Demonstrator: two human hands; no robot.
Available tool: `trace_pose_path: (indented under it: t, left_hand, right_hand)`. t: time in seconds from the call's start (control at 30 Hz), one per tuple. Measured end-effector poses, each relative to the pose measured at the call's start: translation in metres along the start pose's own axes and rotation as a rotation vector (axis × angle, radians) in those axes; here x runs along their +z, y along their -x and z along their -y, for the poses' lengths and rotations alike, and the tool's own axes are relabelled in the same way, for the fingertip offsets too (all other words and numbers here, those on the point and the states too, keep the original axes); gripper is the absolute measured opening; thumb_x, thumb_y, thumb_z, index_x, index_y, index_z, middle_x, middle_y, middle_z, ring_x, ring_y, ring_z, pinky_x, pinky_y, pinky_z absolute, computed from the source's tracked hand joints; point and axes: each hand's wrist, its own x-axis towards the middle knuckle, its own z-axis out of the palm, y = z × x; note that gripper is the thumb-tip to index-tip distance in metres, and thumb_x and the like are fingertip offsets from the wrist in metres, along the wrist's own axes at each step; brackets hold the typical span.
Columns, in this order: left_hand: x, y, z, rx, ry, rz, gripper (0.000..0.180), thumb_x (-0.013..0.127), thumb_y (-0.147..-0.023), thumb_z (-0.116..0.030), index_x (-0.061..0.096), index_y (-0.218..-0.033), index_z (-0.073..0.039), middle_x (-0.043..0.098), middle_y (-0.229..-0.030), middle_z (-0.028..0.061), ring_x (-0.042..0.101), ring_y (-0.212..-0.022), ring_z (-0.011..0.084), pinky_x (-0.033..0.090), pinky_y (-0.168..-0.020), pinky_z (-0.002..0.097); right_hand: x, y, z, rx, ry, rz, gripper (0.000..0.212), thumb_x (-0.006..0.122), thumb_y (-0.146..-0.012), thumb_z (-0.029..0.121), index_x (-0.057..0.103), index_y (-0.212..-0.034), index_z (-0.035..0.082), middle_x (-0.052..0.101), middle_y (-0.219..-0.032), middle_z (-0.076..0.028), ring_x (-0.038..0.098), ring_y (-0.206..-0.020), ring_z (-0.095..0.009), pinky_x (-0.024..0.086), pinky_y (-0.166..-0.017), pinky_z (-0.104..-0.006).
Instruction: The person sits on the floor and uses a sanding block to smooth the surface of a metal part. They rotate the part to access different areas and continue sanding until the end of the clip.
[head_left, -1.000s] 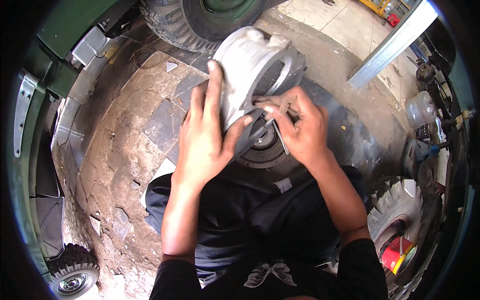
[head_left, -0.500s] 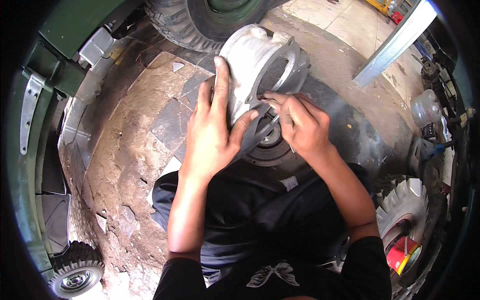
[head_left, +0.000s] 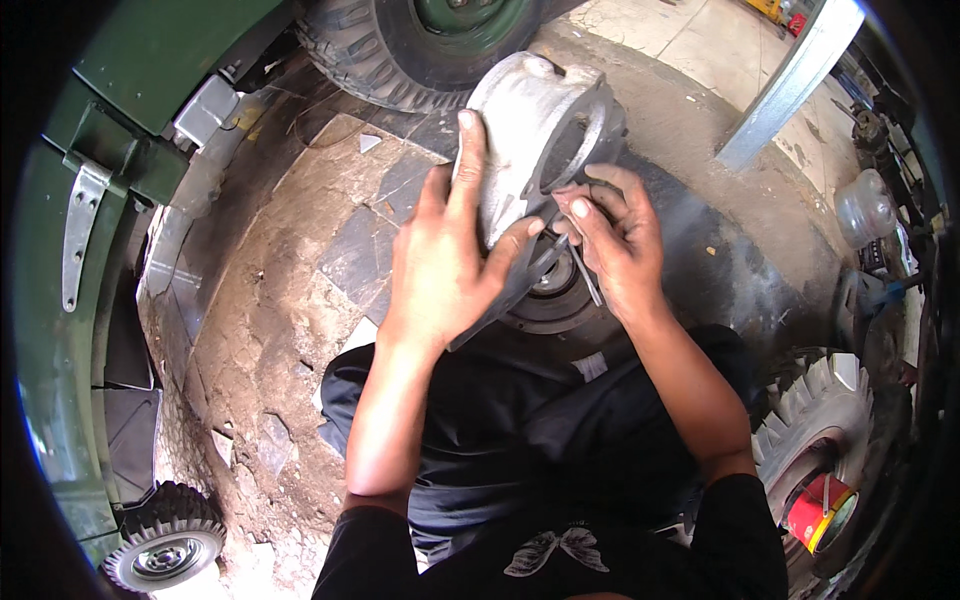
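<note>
A pale grey cast metal housing (head_left: 515, 110) with a large round opening stands tilted in front of me. My left hand (head_left: 450, 245) grips its left side, fingers stretched along the wall and thumb on the near rim. Beside the opening, my right hand (head_left: 625, 240) pinches a small reddish-brown scrap (head_left: 567, 200) that looks like folded sandpaper, close to the rim. A thin grey rod (head_left: 588, 278) runs down beneath the right palm; whether the hand holds it too is unclear. Below the housing lies a round metal part with rings (head_left: 545, 312), partly covered by it.
A large tyre (head_left: 390, 60) stands just behind the housing. Green vehicle bodywork (head_left: 180, 50) rises on the left. A metal post (head_left: 790, 85) stands at the far right. Nearer on the right are another tyre (head_left: 800, 410) and a red-and-yellow can (head_left: 820, 515). Broken tile and dirt (head_left: 270, 270) cover the left floor.
My right hand has drawn back slightly from the opening and turned, so the reddish-brown scrap and the rod show more. My left hand stays on the housing. The whole view has shifted a little.
</note>
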Motion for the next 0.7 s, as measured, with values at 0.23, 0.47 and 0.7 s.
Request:
trace_pose_path:
  t: [0.23, 0.47, 0.7]
  left_hand:
    - [0.014, 0.003, 0.032, 0.077, 0.441, -0.123, 0.103, 0.094, -0.084, -0.024, 0.039, -0.171, -0.013, 0.073, -0.133, 0.0249, 0.071, -0.127, 0.0339, 0.054, -0.108, 0.043]
    - [0.017, 0.02, 0.006, -0.309, 0.685, -0.027, 0.085, 0.094, -0.087, -0.031, 0.054, -0.152, 0.005, 0.077, -0.126, 0.0247, 0.075, -0.119, 0.0322, 0.056, -0.103, 0.0401]
    - [0.023, 0.022, -0.003, -0.248, 0.712, 0.051, 0.065, 0.079, -0.102, -0.036, 0.051, -0.145, 0.004, 0.076, -0.097, 0.0316, 0.079, -0.094, 0.0455, 0.06, -0.081, 0.0499]
  right_hand:
    - [-0.031, 0.011, 0.01, 0.14, 0.156, -0.052, 0.023, 0.077, -0.104, 0.013, 0.072, -0.124, 0.001, 0.074, -0.102, -0.003, 0.062, -0.075, -0.006, 0.051, -0.064, -0.0216]
    - [0.013, 0.014, 0.057, -0.167, 0.37, -0.03, 0.023, 0.079, -0.102, 0.01, 0.073, -0.12, -0.002, 0.08, -0.099, -0.009, 0.067, -0.072, -0.008, 0.051, -0.06, -0.0218]
    - [0.049, 0.007, 0.079, -0.225, 0.58, -0.082, 0.019, 0.08, -0.1, 0.007, 0.07, -0.112, -0.004, 0.076, -0.09, -0.008, 0.061, -0.064, -0.006, 0.044, -0.055, -0.0218]
